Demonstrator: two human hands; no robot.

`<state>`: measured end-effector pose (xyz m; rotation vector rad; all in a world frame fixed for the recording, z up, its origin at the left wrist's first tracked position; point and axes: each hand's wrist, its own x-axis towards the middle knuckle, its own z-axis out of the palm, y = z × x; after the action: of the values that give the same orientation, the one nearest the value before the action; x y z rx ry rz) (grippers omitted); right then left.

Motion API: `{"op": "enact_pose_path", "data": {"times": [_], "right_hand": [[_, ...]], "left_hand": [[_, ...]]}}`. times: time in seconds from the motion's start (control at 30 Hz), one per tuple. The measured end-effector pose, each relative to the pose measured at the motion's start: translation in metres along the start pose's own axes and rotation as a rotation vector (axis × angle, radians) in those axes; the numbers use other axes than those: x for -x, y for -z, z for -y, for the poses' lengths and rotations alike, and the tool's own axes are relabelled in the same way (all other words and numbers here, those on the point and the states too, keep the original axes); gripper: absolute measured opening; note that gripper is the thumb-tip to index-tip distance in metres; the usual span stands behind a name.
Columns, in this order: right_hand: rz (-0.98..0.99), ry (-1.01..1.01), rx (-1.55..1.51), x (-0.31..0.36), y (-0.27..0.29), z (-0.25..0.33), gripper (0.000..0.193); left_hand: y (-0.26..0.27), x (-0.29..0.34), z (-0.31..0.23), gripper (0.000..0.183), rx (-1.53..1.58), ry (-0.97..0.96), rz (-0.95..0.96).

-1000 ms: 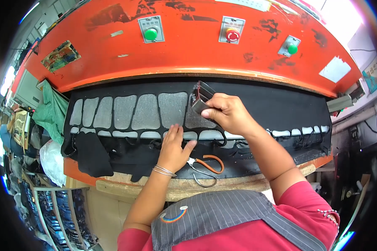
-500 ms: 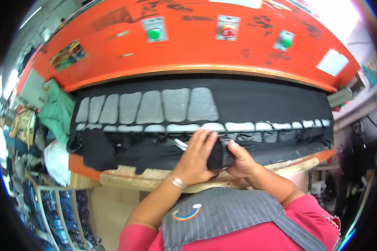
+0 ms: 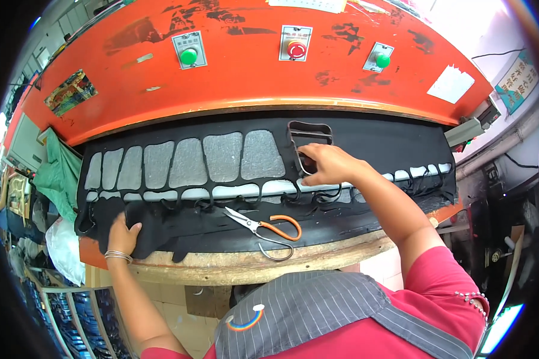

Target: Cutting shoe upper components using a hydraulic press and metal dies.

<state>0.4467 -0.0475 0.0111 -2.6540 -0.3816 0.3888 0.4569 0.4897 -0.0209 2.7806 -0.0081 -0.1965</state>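
My right hand [image 3: 326,164] grips the near left edge of a cutting die [image 3: 309,127], a dark metal frame on the black sheet material [image 3: 377,139]. Its fingers curl over the wall, partly inside the frame. Far to the left, my left hand [image 3: 123,238] lies on loose black cut pieces [image 3: 153,224], thumb spread from the fingers. Between my hands rest scissors [image 3: 254,226] with orange-coated handles, the blades parted. Left of the die, the sheet has a row of tapered cut-outs [image 3: 223,157] showing a grey surface.
Along the sheet runs a row of pale, narrow cut-outs [image 3: 221,192] edged by curled black strips. Behind it stands an orange machine front [image 3: 239,78] with green buttons [image 3: 188,56] and a red button [image 3: 297,50]. A worn wooden edge [image 3: 251,272] borders the near side.
My hands have parted from the black piece at the middle. The left went far left onto the loose pieces; the right reached forward to the die. The scissors are now uncovered.
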Motion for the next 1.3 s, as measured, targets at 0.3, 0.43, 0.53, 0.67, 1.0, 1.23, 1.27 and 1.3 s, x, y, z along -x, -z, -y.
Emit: {"op": "enact_pose_path", "data": {"times": [0.3, 0.43, 0.53, 0.67, 1.0, 1.23, 1.27, 1.3], "right_hand": [[-0.140, 0.125, 0.183, -0.024, -0.028, -0.022, 0.085], [-0.395, -0.047, 0.103, 0.000, -0.060, -0.053, 0.094], [-0.451, -0.049, 0.048, 0.002, -0.068, -0.063, 0.087], [-0.534, -0.020, 0.090, -0.003, -0.064, -0.058, 0.080], [-0.930, 0.027, -0.185, -0.011, 0.004, -0.055, 0.092], [-1.764, -0.358, 0.247, -0.043, 0.155, -0.100, 0.059], [-1.757, -0.364, 0.252, -0.041, 0.155, -0.105, 0.059], [-1.738, -0.385, 0.223, -0.044, 0.157, -0.105, 0.059]], "left_hand": [[-0.120, -0.033, -0.241, 0.045, 0.403, -0.539, -0.071], [-0.178, -0.016, -0.301, 0.045, 0.442, -0.638, -0.041], [-0.187, -0.016, -0.304, 0.034, 0.371, -0.685, -0.044], [-0.186, -0.024, -0.303, 0.030, 0.450, -0.657, -0.007], [-0.128, -0.088, -0.289, 0.015, 0.712, -0.564, -0.149], [0.009, -0.151, -0.294, 0.015, 0.386, -0.771, -0.963], [0.012, -0.163, -0.294, 0.019, 0.300, -0.653, -0.706], [0.016, -0.163, -0.294, 0.021, 0.291, -0.674, -0.685]]}}
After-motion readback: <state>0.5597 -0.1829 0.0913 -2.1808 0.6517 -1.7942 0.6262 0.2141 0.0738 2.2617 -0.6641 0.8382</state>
